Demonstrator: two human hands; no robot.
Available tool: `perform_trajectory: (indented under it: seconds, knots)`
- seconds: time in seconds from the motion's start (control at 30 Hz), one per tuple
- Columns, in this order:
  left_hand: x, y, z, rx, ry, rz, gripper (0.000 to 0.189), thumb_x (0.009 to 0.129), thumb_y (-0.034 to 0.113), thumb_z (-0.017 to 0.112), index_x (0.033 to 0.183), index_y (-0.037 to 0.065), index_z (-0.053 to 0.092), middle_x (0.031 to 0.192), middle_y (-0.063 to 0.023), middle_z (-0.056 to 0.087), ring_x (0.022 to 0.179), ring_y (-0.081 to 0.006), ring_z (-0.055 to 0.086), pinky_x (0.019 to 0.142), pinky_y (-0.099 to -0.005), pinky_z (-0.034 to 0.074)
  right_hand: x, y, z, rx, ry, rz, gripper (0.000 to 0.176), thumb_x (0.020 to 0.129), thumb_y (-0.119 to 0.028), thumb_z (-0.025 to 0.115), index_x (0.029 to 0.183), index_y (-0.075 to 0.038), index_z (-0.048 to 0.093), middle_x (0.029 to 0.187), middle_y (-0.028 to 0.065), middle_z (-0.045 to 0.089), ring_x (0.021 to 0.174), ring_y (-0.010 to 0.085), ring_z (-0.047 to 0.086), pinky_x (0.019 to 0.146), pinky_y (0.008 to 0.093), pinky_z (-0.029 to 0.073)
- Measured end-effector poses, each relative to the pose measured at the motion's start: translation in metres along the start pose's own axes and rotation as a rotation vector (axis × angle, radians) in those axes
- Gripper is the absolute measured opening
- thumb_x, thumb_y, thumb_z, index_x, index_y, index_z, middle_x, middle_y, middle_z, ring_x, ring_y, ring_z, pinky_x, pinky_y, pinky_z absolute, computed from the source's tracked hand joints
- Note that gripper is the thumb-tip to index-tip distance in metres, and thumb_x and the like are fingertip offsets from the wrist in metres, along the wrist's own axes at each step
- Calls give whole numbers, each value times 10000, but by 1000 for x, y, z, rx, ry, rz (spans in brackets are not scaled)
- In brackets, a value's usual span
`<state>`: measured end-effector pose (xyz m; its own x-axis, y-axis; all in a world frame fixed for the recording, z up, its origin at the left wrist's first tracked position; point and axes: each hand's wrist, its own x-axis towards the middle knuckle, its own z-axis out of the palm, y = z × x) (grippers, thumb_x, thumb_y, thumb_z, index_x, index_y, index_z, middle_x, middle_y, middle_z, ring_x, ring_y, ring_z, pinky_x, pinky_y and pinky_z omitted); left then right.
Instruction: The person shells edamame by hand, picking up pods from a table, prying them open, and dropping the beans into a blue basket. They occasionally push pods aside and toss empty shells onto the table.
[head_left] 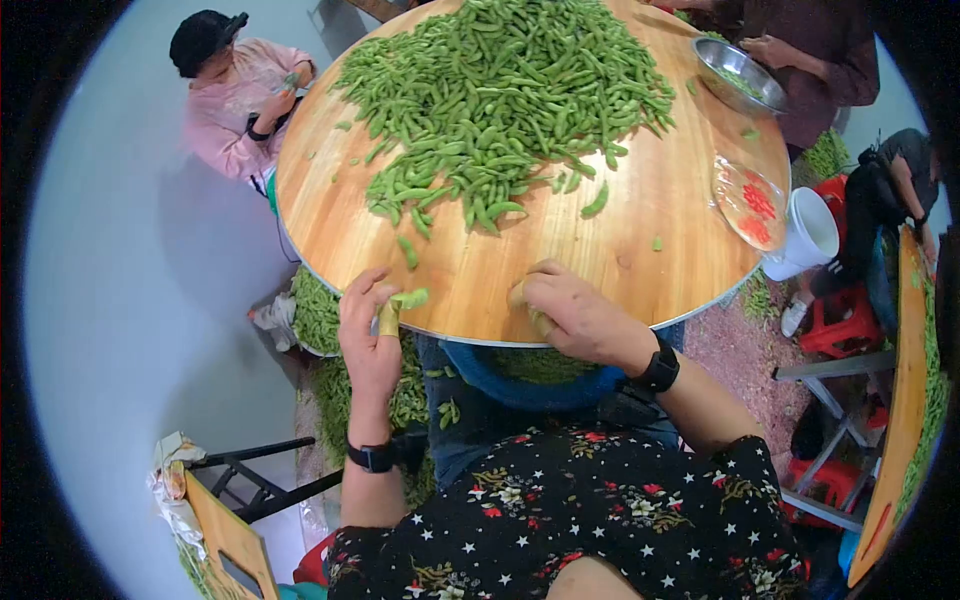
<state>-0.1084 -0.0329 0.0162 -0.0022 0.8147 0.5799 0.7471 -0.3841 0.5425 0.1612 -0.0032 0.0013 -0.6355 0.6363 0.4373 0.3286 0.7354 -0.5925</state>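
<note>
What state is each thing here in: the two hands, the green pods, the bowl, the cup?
left hand: closed on a pod, just off the rim of the round table.
pod: pinched in the fingers, one end over the rim.
right hand: curled on the rim; what it holds is hidden.
pile of pods: heaped loose, a few strays around it.
metal bowl: upright, some green bits inside.
white cup: open, looks empty.
</note>
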Motion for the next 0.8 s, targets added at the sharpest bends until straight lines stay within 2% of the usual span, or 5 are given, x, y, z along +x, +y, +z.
perform_trajectory:
  seconds: [0.2,0.37,0.43,0.53,0.8]
  knots:
    - [-32,-35,-90,471,-608,-154,251,760,0,573,996,50,640,1147,-134,602,1055,-341,569,915,-401,449,-18,-22,-6,142,-170,1,180,751,15,540,929,-15,541,872,166,547,912,355,517,803,407,441]
    - [6,-17,-58,364,-373,-58,274,765,-5,598,1031,52,628,1109,-128,600,1050,-316,561,870,-415,460,-21,-23,-20,216,-97,113,178,856,-71,534,1018,0,549,901,162,556,885,345,548,776,401,453]
    - [35,-22,-26,210,-337,80,256,780,12,608,1032,51,629,1108,-123,601,1038,-325,563,870,-415,463,-19,-9,-20,352,50,484,224,894,-118,512,1084,-2,537,881,136,564,810,299,576,731,370,464]
    - [62,-44,10,189,-452,300,251,786,20,604,1034,58,620,1106,-129,604,1012,-337,573,862,-427,465,-22,-3,-10,337,317,457,231,922,-154,485,1106,-20,526,838,96,580,716,225,570,662,324,462]
    - [46,33,42,-192,-528,129,203,855,53,557,1052,24,600,999,-159,627,947,-347,601,844,-386,477,-21,-22,-19,569,206,525,241,958,-182,449,1123,-10,485,837,66,621,650,131,595,570,272,469]
